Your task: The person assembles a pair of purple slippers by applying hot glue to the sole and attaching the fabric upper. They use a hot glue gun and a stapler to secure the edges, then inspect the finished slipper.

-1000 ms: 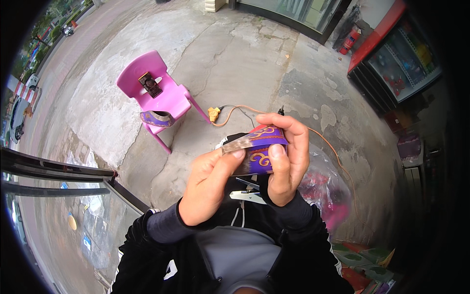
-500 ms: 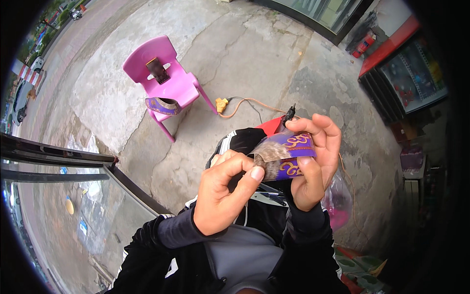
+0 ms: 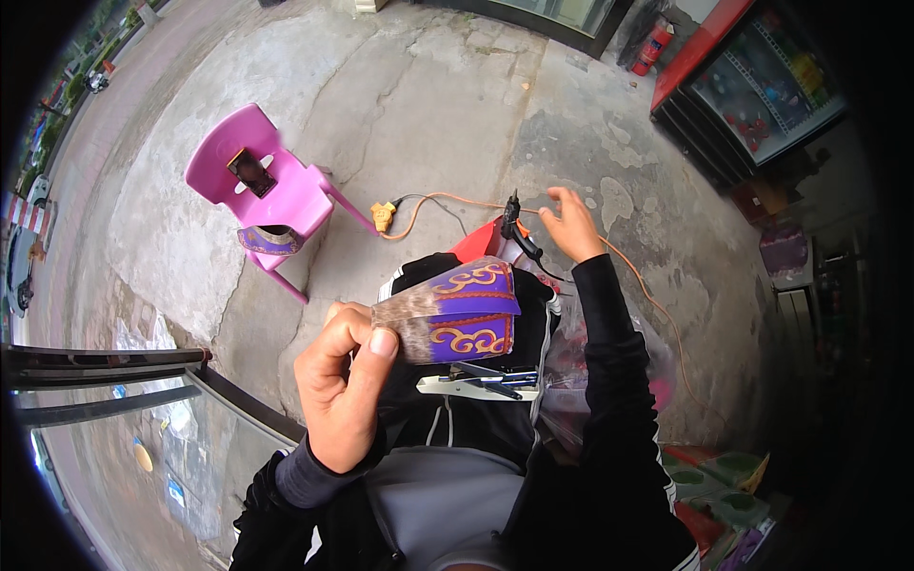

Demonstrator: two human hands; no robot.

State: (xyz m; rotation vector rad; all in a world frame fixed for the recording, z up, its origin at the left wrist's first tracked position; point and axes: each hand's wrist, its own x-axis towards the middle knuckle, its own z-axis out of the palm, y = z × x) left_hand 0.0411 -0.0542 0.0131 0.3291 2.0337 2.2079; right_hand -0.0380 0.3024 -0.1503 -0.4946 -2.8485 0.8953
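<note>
My left hand [image 3: 345, 395] pinches the fur-patterned end of a folded purple card piece [image 3: 473, 309] with gold scrolls and a dark red border, between thumb and fingers. The card is held over my lap, its purple end pointing right. My right hand [image 3: 573, 226] is off the card, its fingers apart and holding nothing. Just left of those fingers stands a black glue gun [image 3: 512, 221], narrow tip up, above a red item [image 3: 479, 241]. Below the card, a white holder [image 3: 476, 388] with dark and blue tools sits on my lap; their kind is unclear.
A pink plastic chair [image 3: 307, 202] ahead left bears a dark box-like item [image 3: 251, 172] and a curved purple piece [image 3: 269, 242]. An orange cord with a yellow socket [image 3: 384, 217] crosses the concrete. Clear plastic bag [image 3: 571, 366] on the right; glass-topped frame [image 3: 105, 366] on the left.
My right hand has let go of the card and moved up and right, beside the glue gun. My left hand has shifted left with the card. The view has turned somewhat rightward.
</note>
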